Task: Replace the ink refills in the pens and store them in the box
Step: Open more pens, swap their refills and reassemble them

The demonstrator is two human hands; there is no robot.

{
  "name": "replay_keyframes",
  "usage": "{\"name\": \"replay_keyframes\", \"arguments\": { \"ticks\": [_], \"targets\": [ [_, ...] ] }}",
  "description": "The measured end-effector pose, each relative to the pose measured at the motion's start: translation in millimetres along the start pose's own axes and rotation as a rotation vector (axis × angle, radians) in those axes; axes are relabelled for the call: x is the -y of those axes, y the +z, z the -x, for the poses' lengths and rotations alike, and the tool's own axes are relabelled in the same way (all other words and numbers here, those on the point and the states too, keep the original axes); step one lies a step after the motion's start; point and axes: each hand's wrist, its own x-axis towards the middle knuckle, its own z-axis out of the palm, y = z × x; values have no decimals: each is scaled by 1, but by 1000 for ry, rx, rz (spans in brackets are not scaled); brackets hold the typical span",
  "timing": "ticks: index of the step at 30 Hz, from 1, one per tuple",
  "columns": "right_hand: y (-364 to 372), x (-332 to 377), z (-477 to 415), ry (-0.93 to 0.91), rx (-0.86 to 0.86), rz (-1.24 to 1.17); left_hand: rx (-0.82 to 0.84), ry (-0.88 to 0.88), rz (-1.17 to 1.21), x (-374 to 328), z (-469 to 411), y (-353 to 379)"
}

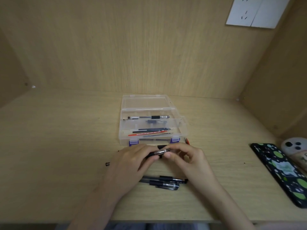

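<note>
Left hand [132,161] and right hand [186,156] both grip one black-and-clear plastic pen [159,152]. Clear plastic box [181,121] (lid open) sits just beyond on the wooden counter [66,130].

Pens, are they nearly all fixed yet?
Partly. One whole pen already lies in the open box. Both hands, left hand and right hand, hold another pen. Two pens wait on the desk, and loose refills remain in the box.
</note>
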Motion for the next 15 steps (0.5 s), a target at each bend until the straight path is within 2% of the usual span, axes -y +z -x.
{"name": "replay_keyframes", "arguments": {
  "ticks": [6,15],
  "targets": [
    [3,1,2,18,7,-109,-15,37,-36,-2,0,-1],
    [4,0,2,-14,-27,-105,-62,22,-86,-4,-1,-4]
  ]
}}
